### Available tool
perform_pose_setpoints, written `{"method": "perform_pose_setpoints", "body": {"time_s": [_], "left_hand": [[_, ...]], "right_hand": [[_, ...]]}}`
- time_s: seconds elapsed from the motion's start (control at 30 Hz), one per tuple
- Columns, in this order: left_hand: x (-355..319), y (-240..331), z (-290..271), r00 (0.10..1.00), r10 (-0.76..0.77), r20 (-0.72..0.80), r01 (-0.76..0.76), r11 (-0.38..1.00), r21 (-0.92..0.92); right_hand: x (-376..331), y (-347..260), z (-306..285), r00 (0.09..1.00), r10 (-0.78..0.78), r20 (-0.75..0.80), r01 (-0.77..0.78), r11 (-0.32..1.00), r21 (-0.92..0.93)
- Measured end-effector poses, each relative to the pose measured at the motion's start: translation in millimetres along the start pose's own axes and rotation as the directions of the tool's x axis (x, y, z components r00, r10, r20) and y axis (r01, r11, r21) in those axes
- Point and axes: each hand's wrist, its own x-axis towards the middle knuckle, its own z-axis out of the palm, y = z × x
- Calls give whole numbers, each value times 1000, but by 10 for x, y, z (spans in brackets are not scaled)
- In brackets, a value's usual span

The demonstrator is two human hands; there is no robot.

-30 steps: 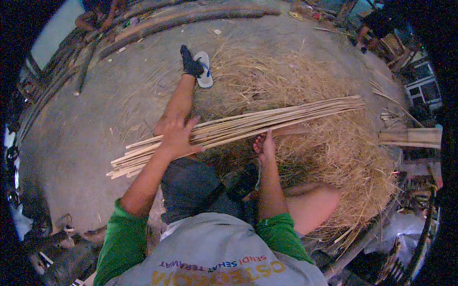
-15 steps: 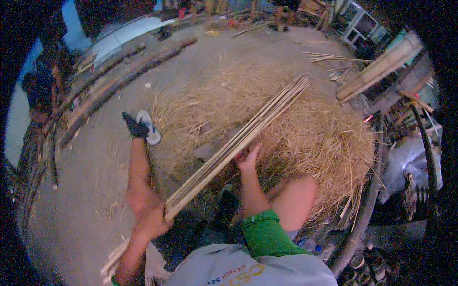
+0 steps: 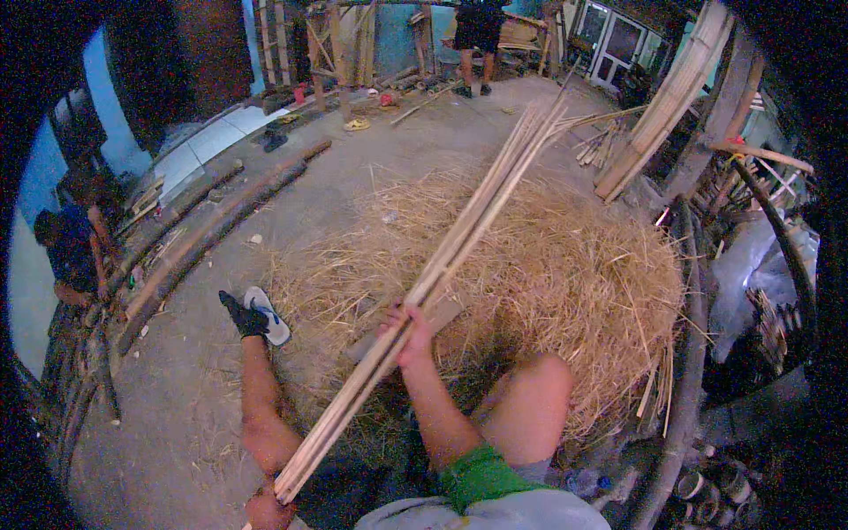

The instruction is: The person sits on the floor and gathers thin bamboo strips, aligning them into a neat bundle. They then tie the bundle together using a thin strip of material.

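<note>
A long bundle of thin bamboo strips point(image 3: 459, 234) slants from the lower left to the upper middle, its far ends fanned apart. My right hand point(image 3: 412, 336) is closed around it below its middle, with fingers showing on the left side. At the near end my left hand point(image 3: 268, 511) grips the bundle; the picture's lower edge cuts off part of this hand. Beneath the bundle lies a wide heap of straw-like shavings point(image 3: 583, 265). A flat board point(image 3: 446, 314) shows partly behind my right hand.
My outstretched foot with a white sandal point(image 3: 267, 316) is at left. Long poles point(image 3: 212, 212) lie beyond it, near a crouching person point(image 3: 75, 252). Another person point(image 3: 477, 40) stands at the back. A thick bamboo piece point(image 3: 667, 102) leans at right, above a curved dark pole point(image 3: 689, 353).
The view has tilted upward. The bundle now stands steeper, its far strips spread wider. My right hand has gone from supporting its underside to wrapping round it; my left hand appears lower.
</note>
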Motion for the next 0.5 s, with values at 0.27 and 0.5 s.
{"method": "perform_pose_setpoints", "body": {"time_s": [0.27, 0.5], "left_hand": [[-47, 44, -205, 998, 18, 66, -14, 998, -65], [19, -112, -213, 994, 0, 113, 8, 997, -71]], "right_hand": [[-177, -49, 477, 1000, -18, 17, 17, 998, 65], [-102, -111, 382, 935, -13, -354, -36, 991, -132]]}}
